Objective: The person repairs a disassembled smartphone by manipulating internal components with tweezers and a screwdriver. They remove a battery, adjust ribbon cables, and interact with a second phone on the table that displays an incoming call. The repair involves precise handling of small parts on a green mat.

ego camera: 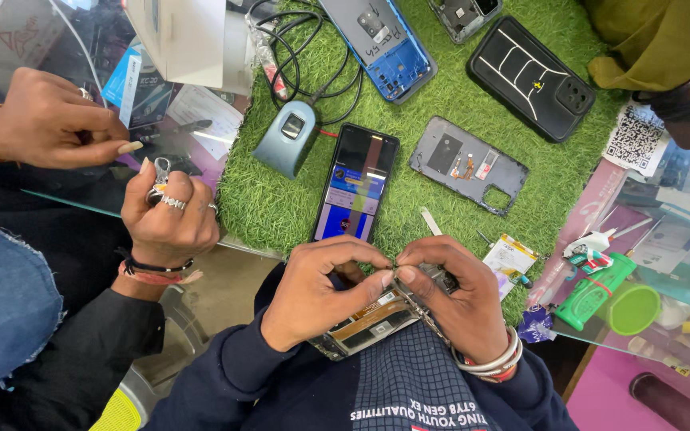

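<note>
While the left hand (pixel 313 291) clamps the opened phone (pixel 365 323) against the lap to steady it, the right hand (pixel 453 291) pinches a tiny part at its top edge, below the green mat (pixel 441 104).

Lit phone screen (pixel 356 185) on green mat (pixel 433 104)

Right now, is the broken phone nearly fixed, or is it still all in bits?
Still in bits. Done: the grey back cover is off and lies on the green mat, beside a blue phone frame. In hand: the left hand and right hand pinch something tiny over the opened phone, its insides showing. Left: nothing is closed up, and the cover still lies apart.
</note>
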